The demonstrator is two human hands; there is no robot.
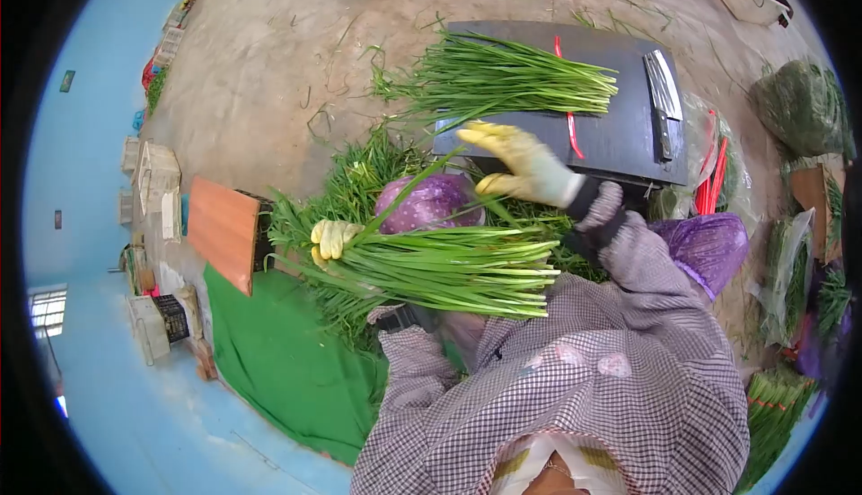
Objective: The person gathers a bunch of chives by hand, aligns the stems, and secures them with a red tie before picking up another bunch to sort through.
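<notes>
In the head view my left hand [334, 238], in a yellow-and-white glove, is wrapped round the leafy part of a bunch of garlic chives [458, 271]. The pale cut ends of this bunch point right, across my lap. My right hand [528, 163], gloved the same way, is raised above the bunch with fingers stretched and apart, holding nothing. Just beyond it, another bunch of chives [521, 73] lies on a dark board [620, 145]. A red strip [574, 134] runs beneath that bunch. A knife [663, 105] rests on the board's right side.
Loose chives [359, 176] are heaped around my purple-covered knees. Red strips [714, 176] lie right of the board. An orange-brown panel [221, 233] and green cloth [278, 360] are at left. Bagged greens [799, 107] and tied bunches [774, 414] stand along the right.
</notes>
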